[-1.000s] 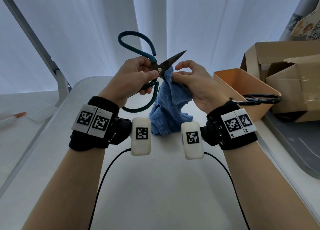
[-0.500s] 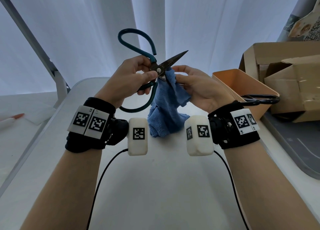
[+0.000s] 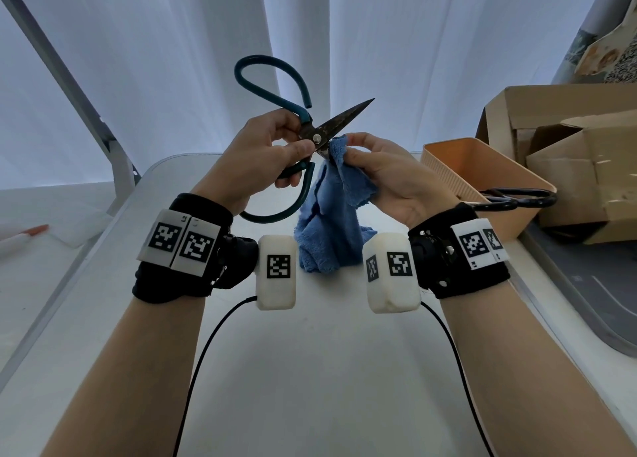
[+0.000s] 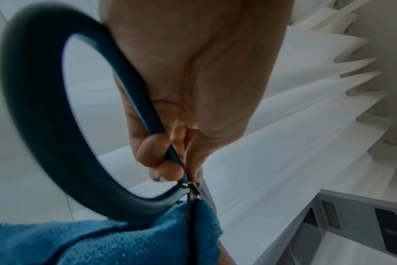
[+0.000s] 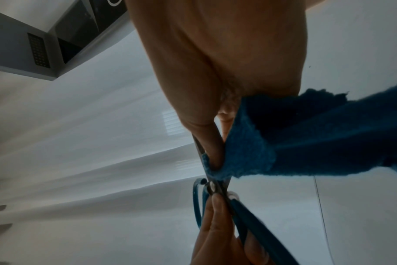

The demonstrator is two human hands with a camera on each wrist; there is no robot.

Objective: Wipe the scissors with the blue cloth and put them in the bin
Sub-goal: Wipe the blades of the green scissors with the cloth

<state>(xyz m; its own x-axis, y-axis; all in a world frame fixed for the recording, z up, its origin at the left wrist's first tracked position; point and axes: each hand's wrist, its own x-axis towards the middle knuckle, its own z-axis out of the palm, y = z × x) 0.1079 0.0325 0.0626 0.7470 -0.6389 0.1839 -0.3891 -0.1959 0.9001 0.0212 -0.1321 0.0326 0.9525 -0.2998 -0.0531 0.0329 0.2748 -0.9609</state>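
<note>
Scissors (image 3: 312,136) with teal loop handles are held up over the table (image 3: 310,370), the left hand (image 3: 272,153) clamped at the pivot, while the right hand (image 3: 386,170), fingers closed on the blue cloth (image 3: 331,215), has slid from mid-blade back to the blade root, so wiping looks partly done. Blade tip points up and right into open air, and the orange bin (image 3: 458,177), near on the right, already holds another dark pair but seems to have room.

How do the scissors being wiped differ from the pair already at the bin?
The teal-handled scissors are held up in the left hand; the black-handled scissors lie across the bin rim. The teal pair's blades show, touching the blue cloth; the black pair's blades are hidden. Both have large looped handles.
</note>
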